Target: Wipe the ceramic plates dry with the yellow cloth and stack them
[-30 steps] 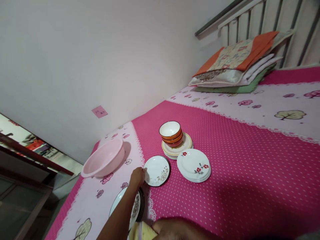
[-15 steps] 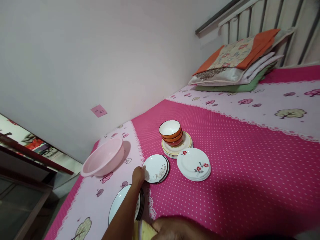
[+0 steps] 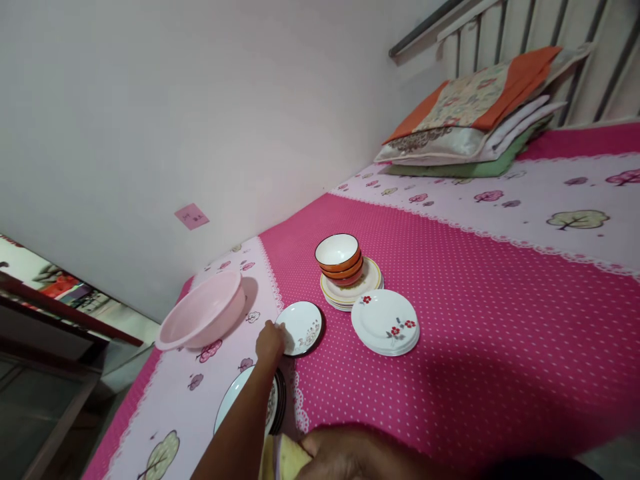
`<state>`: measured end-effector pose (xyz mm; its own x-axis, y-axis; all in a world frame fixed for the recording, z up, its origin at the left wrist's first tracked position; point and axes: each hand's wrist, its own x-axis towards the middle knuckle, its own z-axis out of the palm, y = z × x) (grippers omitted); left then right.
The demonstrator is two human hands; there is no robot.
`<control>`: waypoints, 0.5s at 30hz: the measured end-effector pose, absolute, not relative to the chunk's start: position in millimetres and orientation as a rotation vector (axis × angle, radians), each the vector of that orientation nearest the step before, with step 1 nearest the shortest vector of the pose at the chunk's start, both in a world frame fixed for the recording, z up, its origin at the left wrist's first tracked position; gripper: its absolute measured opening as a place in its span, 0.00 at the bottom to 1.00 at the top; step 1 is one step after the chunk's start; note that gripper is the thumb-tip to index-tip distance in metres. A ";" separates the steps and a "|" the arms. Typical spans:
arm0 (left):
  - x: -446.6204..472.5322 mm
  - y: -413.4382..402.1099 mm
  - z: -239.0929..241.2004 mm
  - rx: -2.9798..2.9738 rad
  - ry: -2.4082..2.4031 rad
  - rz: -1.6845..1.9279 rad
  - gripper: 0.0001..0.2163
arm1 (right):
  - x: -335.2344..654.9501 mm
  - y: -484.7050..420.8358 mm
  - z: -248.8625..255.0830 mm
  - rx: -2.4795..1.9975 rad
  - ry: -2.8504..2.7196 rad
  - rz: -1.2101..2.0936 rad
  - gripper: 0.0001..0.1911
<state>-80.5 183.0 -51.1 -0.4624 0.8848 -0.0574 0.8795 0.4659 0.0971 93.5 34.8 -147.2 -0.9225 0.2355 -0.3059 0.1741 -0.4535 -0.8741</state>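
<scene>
Across the bed (image 3: 480, 287), left hand (image 3: 270, 341) pinches small plate (image 3: 301, 325) by its rim, right hand (image 3: 333, 450) grips yellow cloth (image 3: 292, 459); one-edge hold could let plate slip.

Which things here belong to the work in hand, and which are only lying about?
In the work, it seems:
small plate, left hand gripping its edge
yellow item, right hand against it
probably large plates, red-flowered plates, orange bowls

Apparently just lying about:
pink basin
pillow stack
</scene>
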 end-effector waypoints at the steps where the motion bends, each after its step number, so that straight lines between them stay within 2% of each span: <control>1: -79.2 182.4 -52.2 1.574 2.604 0.081 0.18 | 94.6 34.6 -148.0 -0.637 -1.624 2.564 0.20; 9: -86.5 183.3 -51.9 1.585 2.524 0.091 0.18 | 82.0 35.2 -145.5 -0.731 -1.544 2.592 0.28; 15: -88.1 182.7 -50.7 1.545 2.477 0.128 0.17 | 79.4 34.5 -145.4 -0.643 -1.422 2.684 0.25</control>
